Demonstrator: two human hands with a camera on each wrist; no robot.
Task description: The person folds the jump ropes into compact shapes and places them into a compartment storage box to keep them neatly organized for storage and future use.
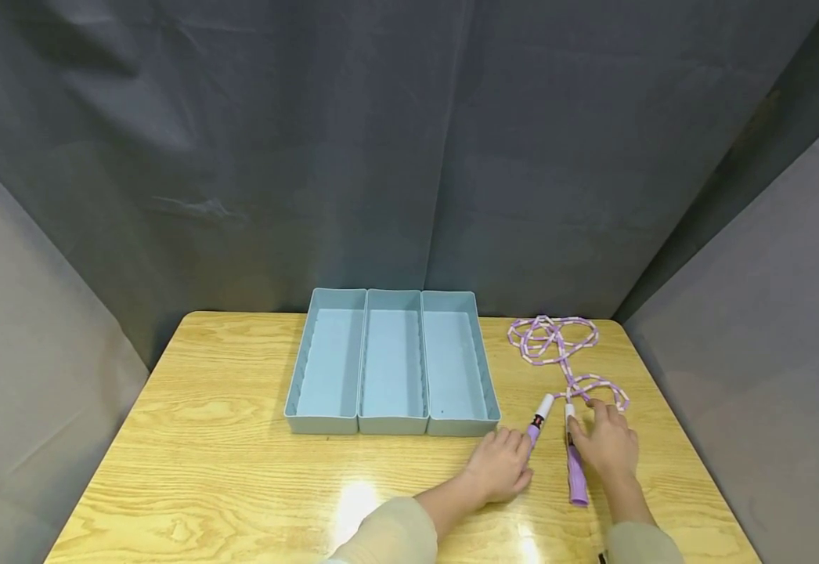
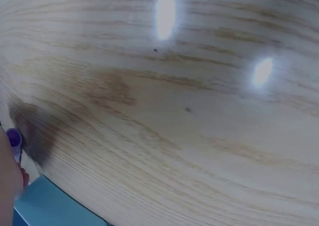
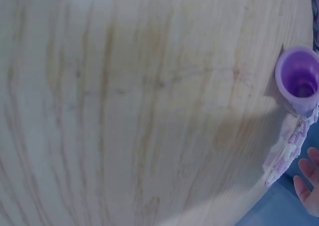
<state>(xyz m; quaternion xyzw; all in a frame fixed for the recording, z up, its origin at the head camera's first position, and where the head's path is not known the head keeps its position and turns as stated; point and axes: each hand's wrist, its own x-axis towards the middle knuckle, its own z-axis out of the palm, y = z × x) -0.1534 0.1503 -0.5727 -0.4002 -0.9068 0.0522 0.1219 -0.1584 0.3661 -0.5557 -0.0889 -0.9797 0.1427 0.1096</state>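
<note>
A purple and white beaded jump rope (image 1: 553,345) lies on the right of the table, its cord looped at the back. My left hand (image 1: 499,468) grips its left handle (image 1: 540,417), hiding the lower end of it. By the right handle (image 1: 576,474), my right hand (image 1: 608,442) rests with the thumb against it and the fingers loosely extended on its right side. The right wrist view shows the handle's hollow purple end (image 3: 300,79) and some spread fingers (image 3: 310,178). At the left wrist view's edge, a purple handle end (image 2: 14,137) appears beside a hand.
Three light blue trays (image 1: 391,425) stand side by side, left of the jump rope. The wooden table (image 1: 226,470) extends to the left. A dark curtain (image 1: 381,157) hangs behind, with grey panels at both sides.
</note>
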